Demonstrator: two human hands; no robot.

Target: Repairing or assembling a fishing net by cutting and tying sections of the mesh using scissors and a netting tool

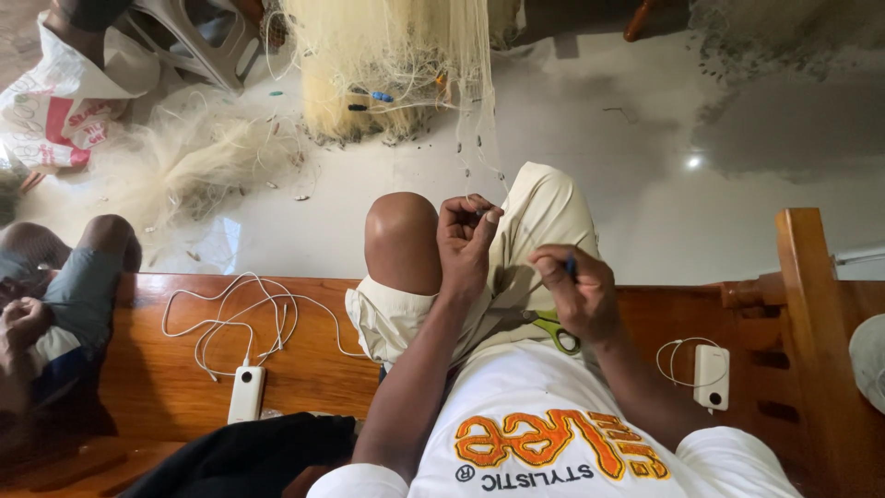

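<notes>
I'm looking down over the chest here, and the left hand [466, 242] is raised above the knee, its fingers pinched closed on a thin strand of the fishing net [396, 65], which hangs in a pale heap ahead and runs down toward the lap. That pinch looks meant to hold the line taut so the other hand can work on it. The right hand [576, 295] sits just beside it, its grip closed around a small dark-blue tool [571, 266] (a netting needle, I'd judge, though it is too small to be sure), tip pointing up toward the held strand. Green-handled scissors [558, 334] rest in the lap under the right wrist, near enough to grab. I'm seated on a wooden bench [304, 369]; 2 white power banks lie on it, one at the left [246, 394] with a looped white cable [230, 318], one at the right [712, 376]. Another person's knee [101, 242] shows at the far left, apart from my hands.
</notes>
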